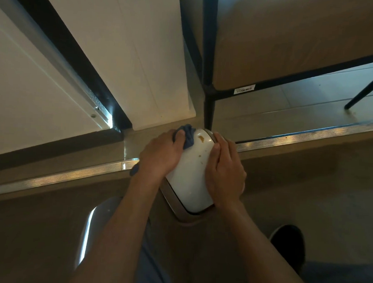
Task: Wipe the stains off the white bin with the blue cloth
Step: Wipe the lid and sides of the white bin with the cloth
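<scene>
The white bin (pixel 189 174) stands on the floor in the middle of the head view, seen from above, with a rounded white lid inside a metal rim. Brown stains (pixel 201 138) mark the far part of the lid, with smaller specks nearer me. My left hand (pixel 161 154) grips the bunched blue cloth (pixel 188 136) and presses it against the lid's far left side, just left of the big stain. Another bit of the cloth shows below my left wrist. My right hand (pixel 225 171) lies on the lid's right side, fingers curved over its edge, steadying it.
A black table leg (pixel 208 112) stands right behind the bin under a wooden tabletop (pixel 294 38). A white cabinet panel (pixel 129 51) is at the back left. A metal floor strip (pixel 300 134) crosses the floor. A chair leg (pixel 365 90) is far right, and my dark shoe (pixel 290 244) lower right.
</scene>
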`<state>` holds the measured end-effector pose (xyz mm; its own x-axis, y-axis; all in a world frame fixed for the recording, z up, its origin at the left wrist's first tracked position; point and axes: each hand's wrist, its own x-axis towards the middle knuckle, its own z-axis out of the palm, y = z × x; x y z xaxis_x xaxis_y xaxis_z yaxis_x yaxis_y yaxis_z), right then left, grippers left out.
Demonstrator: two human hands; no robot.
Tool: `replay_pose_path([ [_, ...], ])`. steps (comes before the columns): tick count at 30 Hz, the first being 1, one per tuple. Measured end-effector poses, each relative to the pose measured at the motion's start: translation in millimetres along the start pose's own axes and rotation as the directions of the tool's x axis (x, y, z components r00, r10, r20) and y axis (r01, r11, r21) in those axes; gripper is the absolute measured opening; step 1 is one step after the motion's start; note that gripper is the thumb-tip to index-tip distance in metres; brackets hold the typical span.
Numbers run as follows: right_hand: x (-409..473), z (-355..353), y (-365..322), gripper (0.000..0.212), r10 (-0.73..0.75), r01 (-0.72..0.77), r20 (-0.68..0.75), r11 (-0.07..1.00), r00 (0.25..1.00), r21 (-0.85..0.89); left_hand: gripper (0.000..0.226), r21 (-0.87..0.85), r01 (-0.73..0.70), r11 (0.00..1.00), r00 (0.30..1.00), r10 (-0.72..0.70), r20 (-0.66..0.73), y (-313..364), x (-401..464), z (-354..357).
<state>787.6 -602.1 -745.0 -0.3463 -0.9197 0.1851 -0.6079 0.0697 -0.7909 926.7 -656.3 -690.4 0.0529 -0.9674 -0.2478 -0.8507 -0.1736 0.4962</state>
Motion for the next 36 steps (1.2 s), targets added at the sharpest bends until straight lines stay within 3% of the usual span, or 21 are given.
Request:
replay_pose_path([
  [4,1,0,-1,0.044,0.003,-0.004,-0.01,0.999,1.0,-0.038,0.055,0.144,-0.157,0.977,0.983,0.14,0.12,28,22,10],
  [8,1,0,-4,0.045,0.01,-0.011,-0.021,0.999,1.0,-0.039,0.057,-0.022,-0.319,0.948,0.926,0.316,0.209,7,22,3],
  [10,0,1,-5,0.042,0.017,-0.018,-0.024,0.998,1.0,-0.056,0.055,-0.13,-0.222,0.966,0.945,0.246,0.215,-8,22,-4],
  [14,-1,0,-6,0.042,0.03,-0.03,0.003,0.996,1.0,-0.086,0.048,-0.033,0.04,0.999,0.963,-0.03,0.269,11,35,-5],
  [17,0,-1,-8,0.044,0.04,-0.039,0.008,0.994,0.999,-0.102,0.049,0.064,-0.081,0.995,0.962,0.06,0.268,42,38,1],
  [21,-1,-1,-10,0.047,0.047,-0.046,0.011,0.994,0.999,-0.099,0.059,-0.073,-0.266,0.961,0.917,0.276,0.288,9,25,-1],
  [24,0,0,-11,0.046,0.048,-0.045,0.03,0.995,0.998,-0.092,0.054,-0.214,-0.11,0.971,0.946,0.168,0.276,-34,18,-12],
  [28,0,-1,-10,0.042,0.049,-0.046,0.033,0.994,0.998,-0.095,0.05,-0.066,0.042,0.997,0.949,-0.019,0.316,-16,40,-7],
  [30,0,-1,-11,0.042,0.05,-0.046,0.033,0.994,0.998,-0.097,0.052,-0.026,-0.043,0.999,0.951,0.049,0.305,9,46,2],
  [34,1,-3,-10,0.05,0.039,-0.038,0.01,0.995,0.999,-0.088,0.053,-0.037,-0.408,0.912,0.876,0.403,0.267,-1,19,1],
  [36,0,-3,-12,0.047,0.035,-0.033,0.015,0.995,0.999,-0.095,0.056,-0.156,-0.391,0.907,0.884,0.418,0.21,-31,4,-9],
])
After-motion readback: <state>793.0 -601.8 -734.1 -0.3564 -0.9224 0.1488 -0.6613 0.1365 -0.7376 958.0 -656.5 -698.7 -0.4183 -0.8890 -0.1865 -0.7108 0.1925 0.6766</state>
